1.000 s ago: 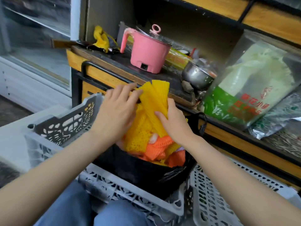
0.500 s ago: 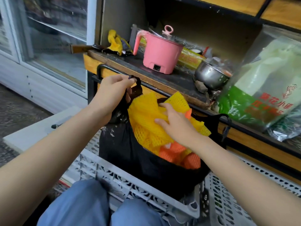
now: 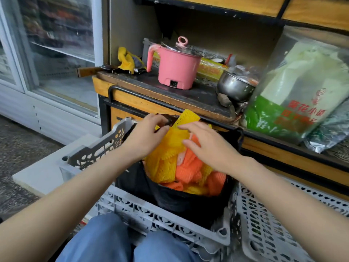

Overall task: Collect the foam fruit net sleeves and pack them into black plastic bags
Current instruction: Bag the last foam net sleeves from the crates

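A black plastic bag (image 3: 185,203) stands open inside a grey plastic crate (image 3: 151,214) in front of my knees. It is heaped with yellow foam net sleeves (image 3: 166,159) and orange foam net sleeves (image 3: 190,165) that rise above its rim. My left hand (image 3: 147,137) grips the bag's black handle at the far left rim, fingers curled round it. My right hand (image 3: 207,146) lies on top of the heap with fingers stretched out, pressing on the yellow sleeves. The bag's right handle (image 3: 239,135) hangs loose at the far right.
Behind the crate runs a wooden counter (image 3: 143,99) with a pink electric pot (image 3: 176,70), a steel bowl (image 3: 234,87), a yellow cloth (image 3: 126,59) and a big green-and-white bag (image 3: 294,103). A white crate (image 3: 273,224) lies at right. A glass-door fridge (image 3: 56,53) stands at left.
My left hand went from the sleeves to the bag's handle, lifted it, then came back toward the right hand. The right hand stayed pressing on the sleeves, and the heap sits lower.
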{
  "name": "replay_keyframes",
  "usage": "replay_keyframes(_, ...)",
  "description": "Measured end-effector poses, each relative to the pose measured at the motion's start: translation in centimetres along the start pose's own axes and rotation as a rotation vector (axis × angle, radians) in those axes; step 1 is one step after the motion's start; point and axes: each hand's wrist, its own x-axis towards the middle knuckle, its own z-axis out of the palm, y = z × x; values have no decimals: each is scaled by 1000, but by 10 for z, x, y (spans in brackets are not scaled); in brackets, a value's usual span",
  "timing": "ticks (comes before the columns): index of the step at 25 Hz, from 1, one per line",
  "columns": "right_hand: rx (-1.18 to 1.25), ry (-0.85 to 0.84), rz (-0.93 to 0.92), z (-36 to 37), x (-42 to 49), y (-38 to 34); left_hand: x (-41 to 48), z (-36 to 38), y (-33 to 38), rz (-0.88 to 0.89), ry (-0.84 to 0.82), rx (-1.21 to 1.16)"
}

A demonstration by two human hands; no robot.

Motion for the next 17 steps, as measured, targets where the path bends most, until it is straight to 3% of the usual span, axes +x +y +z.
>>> replay_keyframes(3,-129,333,195,-25,-34,29,-2,21,2,-4,-78,80)
replay_keyframes(4,-154,319,343,-29,-41,42,-3,26,3,-20,-110,86)
replay_keyframes(6,-86,129,627,-34,-49,66,-4,36,7,-38,-175,128)
replay_keyframes(8,220,49,733,-35,-43,79,-3,41,11,-19,-227,217)
replay_keyframes(11,574,211,732,-45,-19,78,3,37,24,-40,-194,166)
replay_keyframes(14,598,210,634,-62,16,52,18,14,45,-109,-28,54)
replay_keyframes(17,598,204,477,-80,54,11,30,-18,67,-43,186,47)
